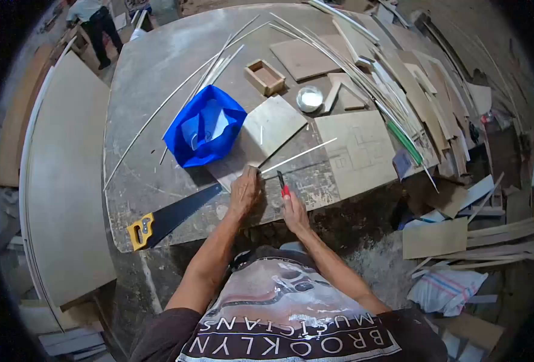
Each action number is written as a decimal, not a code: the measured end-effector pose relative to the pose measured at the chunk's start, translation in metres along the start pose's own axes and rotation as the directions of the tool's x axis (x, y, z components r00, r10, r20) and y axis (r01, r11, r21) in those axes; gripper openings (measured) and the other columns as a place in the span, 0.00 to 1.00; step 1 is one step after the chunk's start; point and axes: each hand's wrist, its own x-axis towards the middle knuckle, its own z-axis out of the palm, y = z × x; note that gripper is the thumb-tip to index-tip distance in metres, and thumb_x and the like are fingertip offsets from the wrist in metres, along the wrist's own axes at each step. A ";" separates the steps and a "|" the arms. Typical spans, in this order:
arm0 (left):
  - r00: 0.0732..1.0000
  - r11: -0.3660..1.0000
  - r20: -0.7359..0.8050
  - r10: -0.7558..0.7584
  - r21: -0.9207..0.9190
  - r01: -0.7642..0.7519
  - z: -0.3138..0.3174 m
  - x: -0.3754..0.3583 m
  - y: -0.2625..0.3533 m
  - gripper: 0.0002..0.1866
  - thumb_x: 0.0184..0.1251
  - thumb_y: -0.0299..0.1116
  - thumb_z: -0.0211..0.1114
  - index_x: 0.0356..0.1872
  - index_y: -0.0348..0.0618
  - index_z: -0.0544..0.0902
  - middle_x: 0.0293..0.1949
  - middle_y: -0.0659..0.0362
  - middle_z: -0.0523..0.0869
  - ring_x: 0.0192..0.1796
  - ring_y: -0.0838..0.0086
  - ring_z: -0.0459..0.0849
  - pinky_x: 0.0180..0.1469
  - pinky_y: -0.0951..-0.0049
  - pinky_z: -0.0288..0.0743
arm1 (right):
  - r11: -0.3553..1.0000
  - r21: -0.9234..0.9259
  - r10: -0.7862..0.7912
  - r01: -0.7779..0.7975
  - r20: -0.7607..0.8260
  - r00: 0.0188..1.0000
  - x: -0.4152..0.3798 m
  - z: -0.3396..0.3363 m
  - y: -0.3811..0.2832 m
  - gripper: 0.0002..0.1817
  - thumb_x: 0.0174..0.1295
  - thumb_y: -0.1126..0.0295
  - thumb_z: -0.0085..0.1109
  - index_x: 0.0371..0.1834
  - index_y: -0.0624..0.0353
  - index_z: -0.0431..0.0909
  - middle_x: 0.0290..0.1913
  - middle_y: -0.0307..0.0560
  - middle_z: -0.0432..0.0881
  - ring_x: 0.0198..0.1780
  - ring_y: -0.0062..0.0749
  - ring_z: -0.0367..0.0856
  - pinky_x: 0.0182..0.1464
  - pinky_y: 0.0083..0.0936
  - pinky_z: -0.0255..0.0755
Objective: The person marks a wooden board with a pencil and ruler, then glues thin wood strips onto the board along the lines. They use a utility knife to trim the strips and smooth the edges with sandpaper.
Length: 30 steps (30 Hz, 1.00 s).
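My left hand (pixel 244 192) is closed at the near corner of a pale plywood board (pixel 279 123), with its fingers on the end of a thin wooden strip (pixel 300 155). That strip slants up and to the right over the table. Just right of it, my right hand (pixel 295 213) grips a red utility knife (pixel 285 190), its dark blade end pointing away from me and apart from the strip. A handsaw (pixel 182 212) with a yellow handle lies left of my left hand. Beyond that hand stands a blue bag (pixel 205 151), open at the top.
On the worktable (pixel 152 78) are a small wooden box (pixel 265 77), a round container of white stuff (pixel 310 99), a board with pencil lines (pixel 356 151) and many wood strips. Scrap wood (pixel 436 238) fills the right side. A person (pixel 95 27) stands far left.
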 end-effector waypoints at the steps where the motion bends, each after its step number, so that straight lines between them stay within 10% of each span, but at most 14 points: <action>1: 1.000 1.000 0.011 0.013 -0.012 -0.013 0.008 0.002 0.005 0.10 0.67 0.30 0.64 0.45 0.40 0.76 0.43 0.46 0.79 0.36 0.45 0.84 0.36 0.48 0.77 | 0.999 0.024 0.023 -0.023 -0.029 0.999 -0.005 -0.007 0.003 0.21 0.80 0.54 0.40 0.53 0.62 0.72 0.35 0.73 0.81 0.40 0.75 0.80 0.41 0.61 0.69; 3: 0.995 0.992 0.072 0.063 -0.117 -0.054 0.024 0.001 0.026 0.10 0.67 0.30 0.64 0.45 0.40 0.76 0.43 0.46 0.79 0.40 0.44 0.83 0.40 0.47 0.76 | 0.997 0.016 0.070 -0.069 -0.097 0.993 -0.029 -0.022 0.015 0.23 0.81 0.53 0.39 0.51 0.64 0.74 0.33 0.69 0.81 0.36 0.71 0.80 0.38 0.56 0.70; 6: 0.975 0.980 0.175 0.134 -0.168 -0.105 0.066 0.003 0.069 0.10 0.67 0.31 0.61 0.46 0.41 0.76 0.44 0.47 0.79 0.47 0.48 0.82 0.43 0.48 0.76 | 0.866 0.393 0.366 -0.309 -0.079 0.927 -0.061 -0.054 0.030 0.22 0.83 0.49 0.39 0.47 0.57 0.74 0.23 0.35 0.69 0.21 0.19 0.70 0.21 0.22 0.63; 13: 0.900 0.972 0.374 0.224 -0.149 -0.181 0.151 0.020 0.146 0.10 0.70 0.29 0.53 0.48 0.41 0.77 0.46 0.48 0.81 0.52 0.51 0.82 0.45 0.53 0.82 | 0.794 0.439 0.531 -0.422 -0.162 0.832 -0.086 -0.105 0.116 0.23 0.82 0.48 0.41 0.42 0.56 0.73 0.23 0.34 0.67 0.21 0.20 0.66 0.22 0.22 0.63; 19: 0.943 0.977 0.267 0.197 -0.136 -0.166 0.173 0.015 0.161 0.14 0.66 0.29 0.63 0.52 0.43 0.81 0.47 0.51 0.83 0.54 0.52 0.81 0.48 0.55 0.79 | 0.961 0.147 0.274 -0.236 -0.362 0.891 -0.082 -0.091 0.194 0.24 0.81 0.48 0.42 0.43 0.59 0.74 0.24 0.37 0.69 0.22 0.20 0.67 0.24 0.24 0.65; 23: 0.955 0.966 0.237 0.178 -0.225 -0.124 0.177 0.014 0.160 0.13 0.62 0.31 0.69 0.47 0.41 0.85 0.48 0.50 0.84 0.51 0.50 0.83 0.49 0.55 0.78 | 0.976 0.045 0.218 -0.215 -0.307 0.926 -0.078 -0.115 0.152 0.25 0.81 0.51 0.41 0.45 0.65 0.75 0.35 0.63 0.82 0.38 0.60 0.83 0.42 0.48 0.75; 30: 0.957 0.965 0.259 0.133 -0.254 -0.065 0.171 0.014 0.169 0.13 0.64 0.32 0.69 0.48 0.42 0.86 0.47 0.50 0.85 0.50 0.49 0.84 0.51 0.56 0.79 | 0.924 0.025 0.371 -0.381 -0.294 0.881 -0.070 -0.133 0.140 0.25 0.81 0.52 0.41 0.45 0.66 0.75 0.41 0.73 0.81 0.47 0.74 0.78 0.48 0.56 0.71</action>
